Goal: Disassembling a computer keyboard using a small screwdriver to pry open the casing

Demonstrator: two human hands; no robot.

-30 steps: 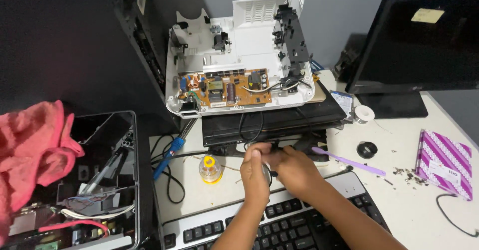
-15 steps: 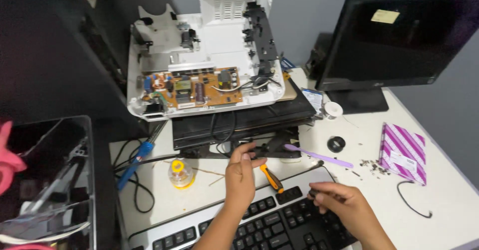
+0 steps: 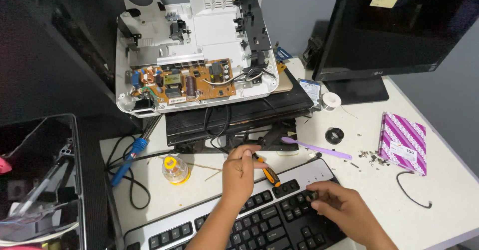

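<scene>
Far left, an open black case (image 3: 40, 180) full of wires is parked at the bench (image 3: 449, 200) edge. Next to it a blue-handled tool (image 3: 127, 160) and a small yellow-capped jar (image 3: 175, 169) are laid out on the white top. Up behind, a white housing (image 3: 194, 45) is propped open with its brown circuit board (image 3: 182, 83) exposed. The left hand (image 3: 238, 172) is seen at the keyboard (image 3: 239, 220) top edge, fingers closed on an orange-and-black screwdriver (image 3: 267, 172) that lies across the keys. The right hand (image 3: 344, 210) is rested on the keys further right, fingers pinched together, though what's in them can't be made out. A purple stick (image 3: 317, 149), a monitor (image 3: 399, 25) and a striped purple booklet (image 3: 403, 143) are spotted to the right.
</scene>
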